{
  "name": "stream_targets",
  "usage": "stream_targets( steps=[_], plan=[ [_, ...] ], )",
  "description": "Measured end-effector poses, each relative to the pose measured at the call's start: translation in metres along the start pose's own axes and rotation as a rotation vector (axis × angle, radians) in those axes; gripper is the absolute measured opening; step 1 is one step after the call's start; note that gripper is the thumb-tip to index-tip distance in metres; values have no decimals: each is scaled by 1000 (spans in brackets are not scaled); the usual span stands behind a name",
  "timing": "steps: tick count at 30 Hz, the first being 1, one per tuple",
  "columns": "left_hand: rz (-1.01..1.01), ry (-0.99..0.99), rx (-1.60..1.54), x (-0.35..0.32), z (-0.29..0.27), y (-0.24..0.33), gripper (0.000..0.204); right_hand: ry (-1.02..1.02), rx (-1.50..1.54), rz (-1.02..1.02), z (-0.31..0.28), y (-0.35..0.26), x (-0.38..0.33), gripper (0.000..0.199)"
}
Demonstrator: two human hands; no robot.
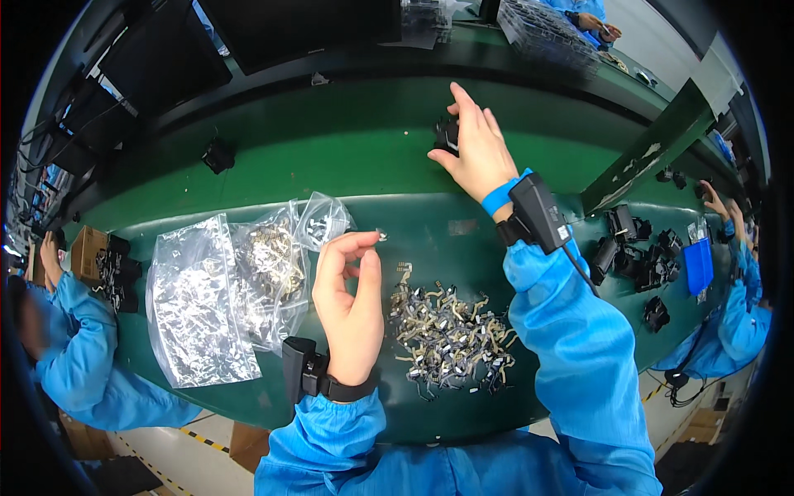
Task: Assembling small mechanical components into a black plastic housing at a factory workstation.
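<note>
My left hand (349,307) is raised over the bench with its fingers curled. At the tip of its index finger is a small silvery-white part (381,236), too small to name. My right hand (477,153) reaches to the far side, thumb and fingers spread around a black blocky part (447,135); I cannot tell whether they touch it. Between my forearms lies a loose pile of small flex-cable pieces (451,339), tan, black and white. Left of my left hand are a clear bag of whitish small parts (203,306) and another bag of tan and silver pieces (271,260).
A smaller clear bag (323,221) lies behind my left hand. Several black blocky parts (633,252) and a blue tray (699,266) are at the right. A green post (653,157) rises there. Another black part (218,155) is at the far left. Co-workers sit at both sides.
</note>
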State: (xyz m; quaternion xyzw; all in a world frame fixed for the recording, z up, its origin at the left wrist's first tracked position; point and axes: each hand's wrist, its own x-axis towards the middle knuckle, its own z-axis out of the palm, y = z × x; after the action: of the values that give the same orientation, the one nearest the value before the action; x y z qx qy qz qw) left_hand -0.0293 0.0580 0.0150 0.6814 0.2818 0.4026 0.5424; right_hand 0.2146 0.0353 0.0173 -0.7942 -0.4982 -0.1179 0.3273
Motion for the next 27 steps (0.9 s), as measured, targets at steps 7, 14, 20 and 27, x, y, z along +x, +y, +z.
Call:
stream_targets(
  steps=[7,14,20,27],
  plan=[
    [58,-53,376,3,2,0,19,85,-126,-91,-36,-4,-26,67],
    [92,-185,742,-1,11,-28,16,-100,201,6,-51,-37,-95,23],
    [87,-215,703,2,5,-23,12,-119,239,131,-44,-36,-118,20],
    [21,14,323,2,6,4,9,-133,31,56,-22,-18,-82,32]
  ],
)
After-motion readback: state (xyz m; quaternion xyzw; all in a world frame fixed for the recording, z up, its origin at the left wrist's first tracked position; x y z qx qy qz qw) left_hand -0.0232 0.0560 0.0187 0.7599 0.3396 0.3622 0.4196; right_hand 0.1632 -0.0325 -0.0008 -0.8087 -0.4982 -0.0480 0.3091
